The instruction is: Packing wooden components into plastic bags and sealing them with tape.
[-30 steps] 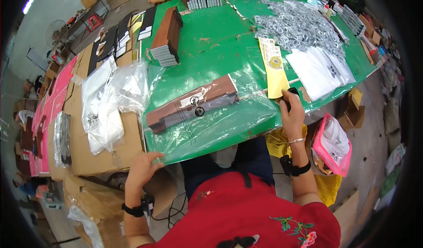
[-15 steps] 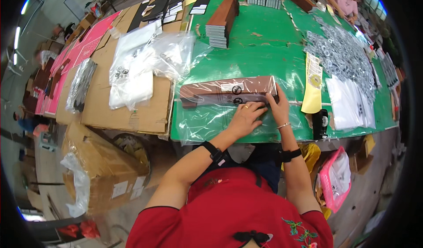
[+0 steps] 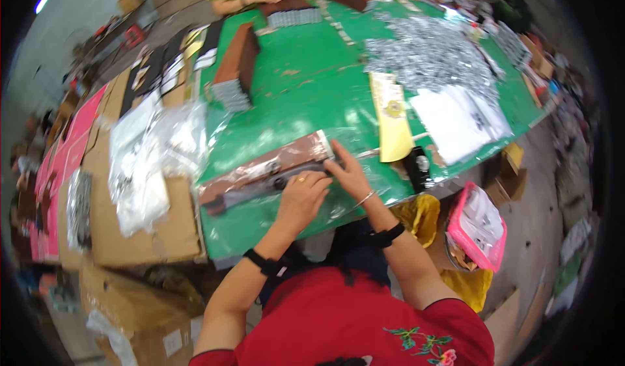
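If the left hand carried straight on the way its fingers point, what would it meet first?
Most likely the right hand, just ahead of the left hand; depth is unclear, so it might brush the plastic-bagged brown piece first.

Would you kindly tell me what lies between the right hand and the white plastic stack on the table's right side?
In the head view, a yellow sheet and a black object lie between the right hand and the white plastic stack.
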Tool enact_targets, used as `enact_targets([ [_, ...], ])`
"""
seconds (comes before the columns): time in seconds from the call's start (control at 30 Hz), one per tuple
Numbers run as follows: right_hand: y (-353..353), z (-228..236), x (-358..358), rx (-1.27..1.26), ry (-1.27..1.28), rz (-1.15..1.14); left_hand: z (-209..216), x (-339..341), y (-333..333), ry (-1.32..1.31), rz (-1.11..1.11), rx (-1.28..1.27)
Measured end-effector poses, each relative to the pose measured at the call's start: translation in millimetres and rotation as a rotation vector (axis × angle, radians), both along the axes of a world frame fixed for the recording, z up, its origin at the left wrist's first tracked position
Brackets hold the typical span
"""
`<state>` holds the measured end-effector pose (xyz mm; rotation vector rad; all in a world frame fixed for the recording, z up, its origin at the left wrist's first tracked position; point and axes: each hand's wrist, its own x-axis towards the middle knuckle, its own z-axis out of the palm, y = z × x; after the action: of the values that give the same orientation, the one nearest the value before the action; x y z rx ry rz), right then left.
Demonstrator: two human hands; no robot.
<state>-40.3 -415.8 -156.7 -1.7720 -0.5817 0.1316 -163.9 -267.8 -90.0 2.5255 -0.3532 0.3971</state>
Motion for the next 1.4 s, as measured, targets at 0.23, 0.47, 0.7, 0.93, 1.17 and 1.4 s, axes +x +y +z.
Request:
enact_targets([
  [0.23, -26.6, 47.8, -21.5, 0.207, 0.059, -0.139, 7.4, 17.0, -22.0, -0.170, 0.022, 0.421],
  [0.47, -166.8, 119.2, -13.2, 0.140, 0.103, -0.187, -12.4, 23.1, -29.8, -0.078, -0.026, 0.450],
  [0.7, -262.1, 92.7, 133.3, -0.206, 0.026, -0.363, -17.2, 28.2, -44.1, -0.048, -0.052, 0.405],
  [0.93, -247.5, 44.9, 230.7, -0.358, -0.227, -0.611, -16.2, 23.4, -38.9, 0.125, -0.088, 0.382],
  [1.17, -238.9, 19.2, 297.5, -0.669, -0.488, -0.653, -9.1, 21.1, -39.6, 0.189, -0.050, 0.426],
  [1.4, -226.0, 20.2, 314.9, -0.721, -0.415, -0.792, -14.3, 22.4, -38.3, 0.167, -0.037, 0.433],
])
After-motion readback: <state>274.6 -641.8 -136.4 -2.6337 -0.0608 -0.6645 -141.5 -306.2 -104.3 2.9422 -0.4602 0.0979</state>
